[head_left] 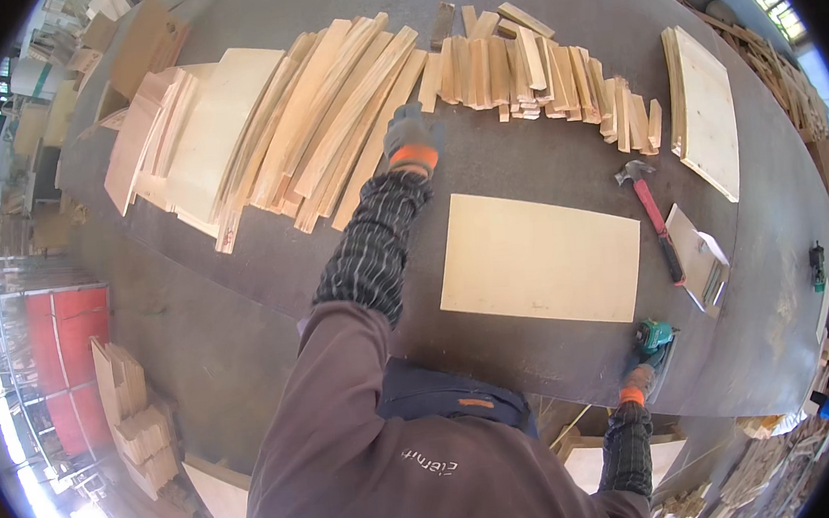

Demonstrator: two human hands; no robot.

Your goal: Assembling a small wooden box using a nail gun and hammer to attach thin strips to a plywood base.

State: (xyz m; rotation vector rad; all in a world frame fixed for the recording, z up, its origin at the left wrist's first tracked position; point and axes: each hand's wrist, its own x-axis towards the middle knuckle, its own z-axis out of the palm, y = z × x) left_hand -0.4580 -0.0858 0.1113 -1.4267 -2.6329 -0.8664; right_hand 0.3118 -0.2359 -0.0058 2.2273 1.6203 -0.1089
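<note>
My left hand [409,135], in a grey glove with an orange cuff, reaches out to the far side of the worktable. Its fingers are stretched out beside the long wooden strips [345,118] and close to the near end of the short wooden strips [478,71]; no piece shows in its grasp. Down at the near edge of the table, my gloved right hand [639,382] is closed round a green nail gun [653,337]. Between the two hands lies a pale rectangular plywood sheet [541,259], flat on the table.
A red-handled claw hammer [652,213] rests right of the sheet, beside a small board [695,254] with metal strips on it. Stacked panels [705,109] stand at the far right, more plywood sheets [219,128] at the far left. Wood stacks [140,417] sit off the table, lower left.
</note>
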